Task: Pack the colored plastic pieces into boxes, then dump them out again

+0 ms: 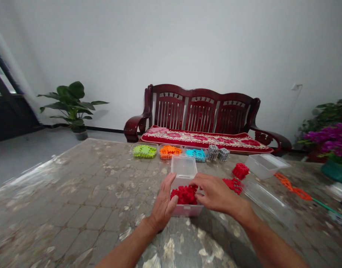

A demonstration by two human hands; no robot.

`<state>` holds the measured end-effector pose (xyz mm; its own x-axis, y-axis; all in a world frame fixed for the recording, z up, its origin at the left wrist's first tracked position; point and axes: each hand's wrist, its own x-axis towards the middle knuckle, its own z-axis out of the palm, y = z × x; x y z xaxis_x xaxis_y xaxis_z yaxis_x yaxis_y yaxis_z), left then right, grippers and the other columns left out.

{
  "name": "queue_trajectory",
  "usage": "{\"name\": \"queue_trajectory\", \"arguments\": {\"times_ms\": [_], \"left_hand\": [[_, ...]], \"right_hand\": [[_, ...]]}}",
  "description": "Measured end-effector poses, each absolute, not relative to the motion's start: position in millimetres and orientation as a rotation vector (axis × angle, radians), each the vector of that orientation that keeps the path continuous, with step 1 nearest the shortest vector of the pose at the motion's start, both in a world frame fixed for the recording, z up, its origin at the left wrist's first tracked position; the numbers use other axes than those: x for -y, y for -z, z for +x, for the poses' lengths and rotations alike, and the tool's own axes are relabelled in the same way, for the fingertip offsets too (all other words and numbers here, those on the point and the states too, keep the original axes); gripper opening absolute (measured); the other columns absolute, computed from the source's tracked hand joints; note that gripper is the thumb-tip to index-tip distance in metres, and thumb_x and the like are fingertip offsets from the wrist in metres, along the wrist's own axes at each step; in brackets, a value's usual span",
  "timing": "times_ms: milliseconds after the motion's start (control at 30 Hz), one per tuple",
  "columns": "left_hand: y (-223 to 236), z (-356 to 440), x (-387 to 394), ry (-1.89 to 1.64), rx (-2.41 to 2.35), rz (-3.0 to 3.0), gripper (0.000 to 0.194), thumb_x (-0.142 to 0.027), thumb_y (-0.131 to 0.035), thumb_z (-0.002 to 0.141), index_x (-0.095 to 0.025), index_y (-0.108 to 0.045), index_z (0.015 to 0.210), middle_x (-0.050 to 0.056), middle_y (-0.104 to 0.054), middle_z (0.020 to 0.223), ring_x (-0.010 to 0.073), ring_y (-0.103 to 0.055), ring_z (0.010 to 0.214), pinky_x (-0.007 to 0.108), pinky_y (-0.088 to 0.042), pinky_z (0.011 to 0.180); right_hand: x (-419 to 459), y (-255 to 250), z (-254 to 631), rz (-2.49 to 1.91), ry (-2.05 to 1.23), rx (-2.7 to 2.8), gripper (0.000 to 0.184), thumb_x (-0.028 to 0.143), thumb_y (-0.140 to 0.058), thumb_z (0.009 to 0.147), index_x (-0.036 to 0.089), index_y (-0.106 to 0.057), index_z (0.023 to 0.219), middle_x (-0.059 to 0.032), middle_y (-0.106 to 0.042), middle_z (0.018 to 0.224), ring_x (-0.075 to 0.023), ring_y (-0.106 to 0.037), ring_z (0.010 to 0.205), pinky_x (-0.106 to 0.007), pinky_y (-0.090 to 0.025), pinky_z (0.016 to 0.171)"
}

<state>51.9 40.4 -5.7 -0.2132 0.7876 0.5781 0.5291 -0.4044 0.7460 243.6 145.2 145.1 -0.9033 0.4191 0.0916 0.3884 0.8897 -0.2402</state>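
Note:
A clear plastic box stands on the table in front of me, its hinged lid tipped up at the back. Red interlocking plastic pieces fill its inside. My left hand is closed on the box's left wall, fingers straight along the outside and thumb over the rim. At the right side, my right hand reaches over the rim with bent fingers closed on red pieces; its fingertips are partly hidden. Close beyond that hand lie a red cube of joined pieces and a flat red cluster.
Behind the box are trays of green pieces, orange pieces and blue pieces, beside grey cubes. To the right lie an open clear container, a clear lid and an orange chain. A wooden bench stands beyond the table.

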Motion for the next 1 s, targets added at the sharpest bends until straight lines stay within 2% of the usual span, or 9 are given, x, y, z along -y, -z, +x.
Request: {"name": "queue_trajectory", "arguments": {"times_ms": [133,400,567,767,900,1000], "left_hand": [[5.5,51.7,-40.6,-1.646,-1.577,1.842,0.060,-0.043,-0.039,0.105,-0.022,-0.028,0.161,0.014,-0.032,0.166,0.0312,-0.030,0.155,0.054,-0.021,0.129],[6.6,50.9,-41.3,-1.658,-1.577,1.848,0.061,-0.043,-0.040,0.105,-0.023,-0.029,0.161,0.014,-0.034,0.166,0.0307,-0.032,0.154,0.054,-0.023,0.128],[5.9,51.0,-40.8,-1.658,-1.583,1.859,0.060,-0.044,-0.038,0.106,-0.023,-0.028,0.162,0.014,-0.033,0.166,0.0306,-0.031,0.154,0.054,-0.023,0.128],[7.8,50.5,-41.9,-1.656,-1.582,1.862,0.060,-0.043,-0.038,0.106,-0.024,-0.027,0.162,0.014,-0.032,0.166,0.0314,-0.030,0.155,0.056,-0.023,0.128],[9.3,49.7,-41.9,-1.672,-1.574,1.833,0.059,-0.041,-0.039,0.105,-0.025,-0.029,0.161,0.013,-0.033,0.166,0.0316,-0.031,0.154,0.055,-0.023,0.128],[9.7,48.7,-41.7,-1.661,-1.566,1.818,0.059,-0.039,-0.040,0.105,-0.026,-0.030,0.161,0.012,-0.032,0.167,0.0317,-0.030,0.155,0.055,-0.023,0.128]], "right_hand": [[-140.8,-135.1,215.4,-0.730,-0.117,3.091,0.022,0.014,-0.059,0.084,0.019,-0.077,0.097,-0.0102,-0.075,0.100,-0.0239,-0.069,0.094,-0.029,-0.044,0.078],[-146.2,-121.4,209.5,-0.831,-0.004,3.086,0.028,0.011,-0.053,0.091,0.017,-0.075,0.108,-0.0135,-0.076,0.111,-0.0258,-0.072,0.100,-0.030,-0.046,0.079],[-150.3,-119.0,210.0,-0.814,-0.062,3.125,0.022,0.015,-0.059,0.089,0.021,-0.080,0.093,-0.0091,-0.080,0.098,-0.0233,-0.073,0.092,-0.028,-0.046,0.075],[-153.9,-112.3,206.9,-0.682,-0.112,3.139,0.024,0.015,-0.061,0.087,0.022,-0.083,0.092,-0.0092,-0.082,0.092,-0.0253,-0.074,0.090,-0.031,-0.048,0.079],[-168.1,-103.6,229.6,-0.607,-0.370,2.812,0.028,0.016,-0.060,0.090,0.026,-0.082,0.103,-0.0056,-0.081,0.101,-0.0221,-0.073,0.099,-0.031,-0.050,0.090],[-197.1,-93.3,270.9,-0.896,-0.471,2.500,0.028,0.022,-0.057,0.092,0.026,-0.081,0.106,-0.0051,-0.081,0.107,-0.0219,-0.073,0.100,-0.032,-0.052,0.091]]}}
